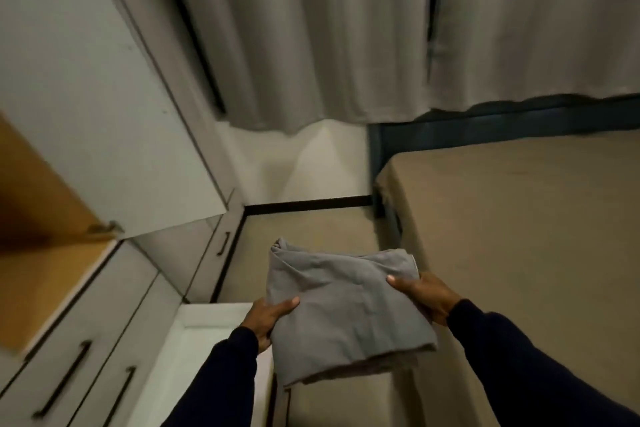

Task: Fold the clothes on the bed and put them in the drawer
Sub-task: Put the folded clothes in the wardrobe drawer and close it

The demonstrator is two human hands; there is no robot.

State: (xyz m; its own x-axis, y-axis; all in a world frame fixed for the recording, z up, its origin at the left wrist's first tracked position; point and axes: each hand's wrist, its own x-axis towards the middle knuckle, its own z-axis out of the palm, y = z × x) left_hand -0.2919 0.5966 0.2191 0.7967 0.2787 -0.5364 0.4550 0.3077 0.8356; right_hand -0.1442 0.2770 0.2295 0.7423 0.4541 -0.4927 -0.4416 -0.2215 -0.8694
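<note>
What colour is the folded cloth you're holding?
Plain grey, no pattern; the cloth shows best in the head view.

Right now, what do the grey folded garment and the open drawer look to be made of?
Grey folded garment: soft matte cloth, probably cotton knit; it creases and sags between both hands. Open drawer: smooth white board, likely laminate; flat, faintly glossy edges. Blur leaves both uncertain.

1. You see a dim, muted indoor picture; no lamp or window is visible.
2. The curtains (311,28) read as flat grey; the wardrobe (86,97) leans and smears with motion blur.
3. Straight lines bow toward the edges; wide-angle distortion.
4. The folded grey cloth (346,308) looks soft, shadowed beneath.
</note>
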